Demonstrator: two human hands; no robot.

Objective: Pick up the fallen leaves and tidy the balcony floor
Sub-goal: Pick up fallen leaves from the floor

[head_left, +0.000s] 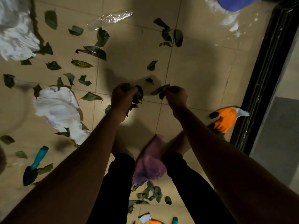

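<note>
Dark green fallen leaves [97,51] lie scattered over the beige tiled floor [202,65], mostly to the left and far side. My left hand [123,98] grips a bunch of leaves [138,96], curled tight around them. My right hand [175,96] pinches a single leaf [159,90] just above the tiles. Both hands hang close together over the middle of the floor. More leaves [152,193] lie between my feet.
White crumpled plastic bag [58,109] at the left, another white bag [14,29] top left, clear plastic wrap [111,18]. A teal-handled trowel [34,165] lies lower left. Orange glove [224,118] by the black door frame [265,75]. Purple cloth [150,162] near my legs. Blue pot [234,3] top right.
</note>
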